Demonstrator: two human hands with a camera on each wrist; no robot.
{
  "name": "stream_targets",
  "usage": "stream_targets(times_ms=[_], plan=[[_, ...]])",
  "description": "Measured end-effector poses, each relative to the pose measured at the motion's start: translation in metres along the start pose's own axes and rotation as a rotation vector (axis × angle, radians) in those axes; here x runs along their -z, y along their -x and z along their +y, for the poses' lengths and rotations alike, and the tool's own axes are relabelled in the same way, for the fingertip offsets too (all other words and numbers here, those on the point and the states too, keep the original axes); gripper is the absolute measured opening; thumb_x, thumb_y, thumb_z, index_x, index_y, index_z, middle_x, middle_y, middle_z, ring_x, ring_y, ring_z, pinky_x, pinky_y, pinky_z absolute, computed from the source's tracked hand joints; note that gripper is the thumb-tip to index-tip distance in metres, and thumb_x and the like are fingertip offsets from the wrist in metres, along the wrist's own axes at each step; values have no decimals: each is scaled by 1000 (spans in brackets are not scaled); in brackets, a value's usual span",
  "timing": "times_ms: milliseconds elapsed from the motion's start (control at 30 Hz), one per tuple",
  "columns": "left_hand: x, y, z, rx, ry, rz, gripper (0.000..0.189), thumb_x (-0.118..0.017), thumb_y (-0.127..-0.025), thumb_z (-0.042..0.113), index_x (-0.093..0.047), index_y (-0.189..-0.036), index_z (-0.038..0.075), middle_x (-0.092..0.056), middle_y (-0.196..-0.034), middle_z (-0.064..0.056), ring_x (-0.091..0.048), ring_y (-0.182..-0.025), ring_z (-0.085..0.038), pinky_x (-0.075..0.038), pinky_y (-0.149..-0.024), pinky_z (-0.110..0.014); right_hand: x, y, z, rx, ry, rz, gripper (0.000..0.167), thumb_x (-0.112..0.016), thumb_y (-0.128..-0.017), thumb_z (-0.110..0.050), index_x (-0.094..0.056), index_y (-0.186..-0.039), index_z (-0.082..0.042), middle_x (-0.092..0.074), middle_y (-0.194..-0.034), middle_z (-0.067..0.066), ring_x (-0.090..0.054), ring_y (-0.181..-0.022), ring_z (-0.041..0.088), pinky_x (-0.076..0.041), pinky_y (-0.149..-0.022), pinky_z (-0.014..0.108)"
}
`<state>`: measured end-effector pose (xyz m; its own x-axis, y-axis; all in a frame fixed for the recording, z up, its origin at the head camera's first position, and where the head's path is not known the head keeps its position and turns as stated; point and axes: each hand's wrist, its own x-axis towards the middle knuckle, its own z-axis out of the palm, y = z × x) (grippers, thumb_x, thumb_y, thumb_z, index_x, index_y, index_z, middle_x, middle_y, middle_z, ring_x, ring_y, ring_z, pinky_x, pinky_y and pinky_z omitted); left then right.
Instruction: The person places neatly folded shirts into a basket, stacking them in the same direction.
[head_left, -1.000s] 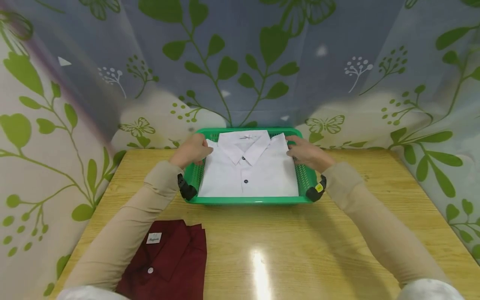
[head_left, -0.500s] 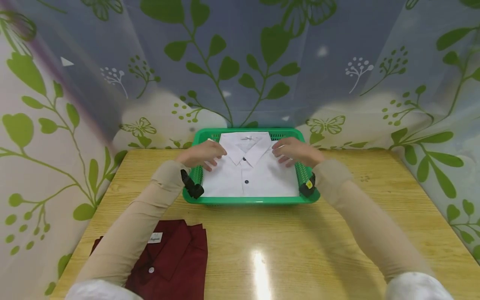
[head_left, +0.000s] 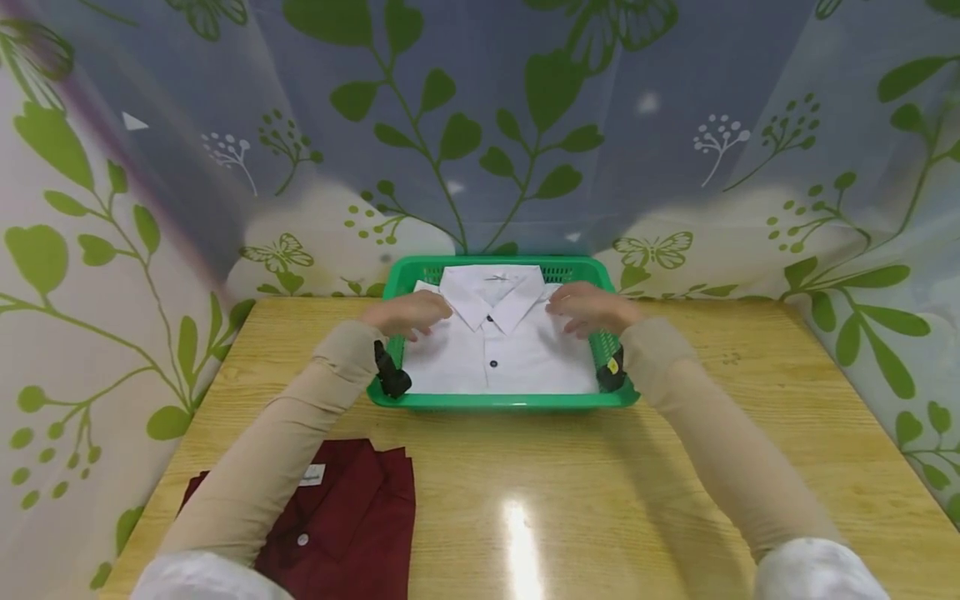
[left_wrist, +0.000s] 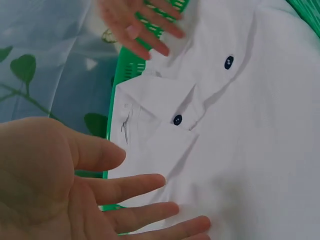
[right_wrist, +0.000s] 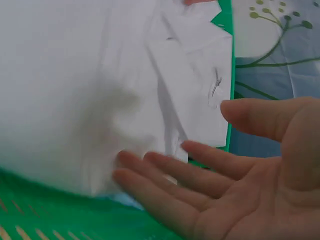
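Note:
A white folded shirt [head_left: 450, 362] with dark buttons lies collar-up inside a green plastic basket [head_left: 517, 402]. Over the shirt's left shoulder area hovers my left hand [head_left: 411, 313], its fingers spread and relaxed in the left wrist view, holding nothing. My right hand [head_left: 592, 307] is above the opposite shoulder, fingers loosely extended, also with nothing in it. The right wrist view shows those fingers [right_wrist: 165, 172] close over the cloth, a shadow falling on the shirt beside them. The collar [left_wrist: 155, 100] sits between both hands.
A dark red folded shirt [head_left: 360, 517] with a white label lies on the wooden table [head_left: 600, 500] at the front left, partly covered by the left sleeve. A leaf-patterned curtain [head_left: 495, 125] rises directly behind the basket.
Both hands have left the shirt's outer shoulder edges and moved inward over it, fingers loosening. Over the last half second they have shifted only slightly. The white shirt stays in the basket.

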<state>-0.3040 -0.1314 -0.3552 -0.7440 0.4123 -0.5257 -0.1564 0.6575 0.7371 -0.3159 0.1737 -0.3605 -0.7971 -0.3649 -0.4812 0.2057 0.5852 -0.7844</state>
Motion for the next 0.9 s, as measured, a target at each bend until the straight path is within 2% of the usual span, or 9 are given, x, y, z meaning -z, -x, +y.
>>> stream_targets(times_ms=[67,167,267,300,367,467,567,733,900], plan=[[-1,0,5,-45,-106,45,49,-35,-107,24,-36,-149,0,-37,-149,-20,-45,-126,-41,-39,-105,-55,1,-3,-3,60,96,55,50,-47,-105,-19,-36,-147,5,-41,-147,27,-49,-127,45,-41,-104,53],[-3,-5,13,-166,-285,111,45,-33,-105,20,-48,-141,-3,-50,-139,-20,-51,-120,-37,-43,-100,-51,1,-7,-7,184,211,101,42,-46,-104,-14,-46,-141,6,-50,-140,26,-53,-125,41,-43,-103,52],[-3,-16,19,-279,-427,154,43,-31,-105,16,-57,-135,-2,-55,-136,-18,-52,-123,-34,-43,-101,-46,0,-13,-11,278,315,102,40,-44,-101,-7,-51,-139,5,-53,-140,23,-50,-129,38,-42,-104,51],[-4,-21,21,-302,-461,158,44,-29,-105,14,-57,-136,-1,-53,-140,-18,-48,-131,-34,-40,-105,-46,-1,-15,-12,294,349,95,42,-43,-99,-5,-51,-139,5,-52,-141,22,-47,-131,38,-40,-105,51],[-4,-28,22,-301,-508,145,45,-28,-105,13,-58,-136,1,-51,-143,-16,-45,-134,-33,-37,-108,-46,-3,-20,-14,303,420,75,46,-41,-95,-2,-50,-140,4,-49,-144,21,-42,-136,38,-38,-107,50],[-5,-35,20,-273,-564,109,46,-28,-103,12,-56,-138,2,-47,-148,-16,-40,-138,-33,-34,-111,-45,-6,-27,-12,267,496,40,51,-40,-93,1,-47,-143,4,-44,-149,22,-35,-140,39,-35,-111,49],[-7,-36,17,-250,-580,76,45,-31,-103,13,-52,-141,1,-41,-152,-18,-34,-142,-34,-31,-113,-44,-7,-30,-9,222,532,13,55,-38,-91,3,-43,-146,5,-37,-153,23,-28,-144,39,-29,-114,49],[-10,-38,14,-271,-610,72,43,-34,-102,10,-53,-138,-4,-32,-156,-22,-26,-146,-36,-23,-117,-42,-8,-31,-4,162,579,-20,62,-37,-88,1,-38,-150,2,-27,-158,22,-17,-148,37,-18,-119,48],[-12,-40,13,-270,-620,67,42,-34,-101,9,-54,-135,-5,-28,-158,-23,-22,-147,-35,-20,-119,-42,-7,-35,0,143,630,-67,61,-35,-89,-2,-37,-151,1,-27,-158,23,-16,-148,37,-19,-118,47]])
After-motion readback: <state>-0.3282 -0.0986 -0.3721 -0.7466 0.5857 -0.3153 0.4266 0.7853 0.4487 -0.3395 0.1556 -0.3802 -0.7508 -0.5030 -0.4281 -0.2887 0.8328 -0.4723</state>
